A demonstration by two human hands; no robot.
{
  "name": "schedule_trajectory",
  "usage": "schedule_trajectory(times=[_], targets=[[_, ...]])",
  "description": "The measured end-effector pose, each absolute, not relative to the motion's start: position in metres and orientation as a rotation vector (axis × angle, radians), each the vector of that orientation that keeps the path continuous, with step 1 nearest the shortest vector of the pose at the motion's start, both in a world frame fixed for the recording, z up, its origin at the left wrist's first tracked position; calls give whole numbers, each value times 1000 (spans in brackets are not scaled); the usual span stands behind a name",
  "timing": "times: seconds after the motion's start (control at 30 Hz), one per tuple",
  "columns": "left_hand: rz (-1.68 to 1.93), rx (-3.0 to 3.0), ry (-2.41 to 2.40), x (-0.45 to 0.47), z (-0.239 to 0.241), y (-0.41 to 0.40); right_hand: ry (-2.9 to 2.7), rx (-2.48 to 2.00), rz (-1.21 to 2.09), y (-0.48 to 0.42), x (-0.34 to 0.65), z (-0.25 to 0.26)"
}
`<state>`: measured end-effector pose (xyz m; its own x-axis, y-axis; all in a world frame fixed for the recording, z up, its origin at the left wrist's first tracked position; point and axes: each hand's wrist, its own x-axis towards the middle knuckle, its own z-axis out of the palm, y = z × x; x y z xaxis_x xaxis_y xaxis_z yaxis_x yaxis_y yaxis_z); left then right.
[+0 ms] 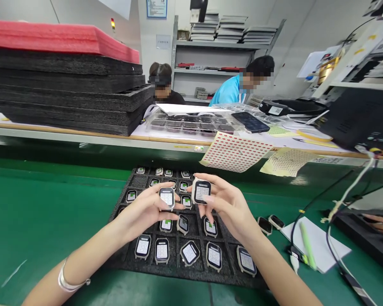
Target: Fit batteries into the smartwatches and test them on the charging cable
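My left hand (147,210) grips a small white watch body (167,198) with a lit screen, fingers pinched round it. My right hand (225,204) holds a second watch body (201,191), also lit, just to the right of the first. Both hands hover above a black foam tray (140,180) on the green mat. Several more watch bodies with lit screens lie in the tray's pockets, such as one (214,256) in the near row.
Two loose watch bodies (270,224) lie right of the tray beside a white paper with a green pen (307,245). Cables run at the right. A stack of black foam trays (67,93) fills the back shelf's left. Two people sit beyond the shelf.
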<state>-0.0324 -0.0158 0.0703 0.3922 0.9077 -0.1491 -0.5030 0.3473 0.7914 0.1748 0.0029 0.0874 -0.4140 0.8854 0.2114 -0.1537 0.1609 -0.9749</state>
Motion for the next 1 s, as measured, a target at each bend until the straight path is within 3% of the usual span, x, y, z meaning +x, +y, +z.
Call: schedule_trajectory(times=[0.23, 1.0], targets=[[1125, 970, 632, -27, 73, -26, -1529, -866, 1161, -6, 171, 86], [1162, 1085, 594, -32, 69, -37, -1551, -879, 1203, -19, 168, 88]])
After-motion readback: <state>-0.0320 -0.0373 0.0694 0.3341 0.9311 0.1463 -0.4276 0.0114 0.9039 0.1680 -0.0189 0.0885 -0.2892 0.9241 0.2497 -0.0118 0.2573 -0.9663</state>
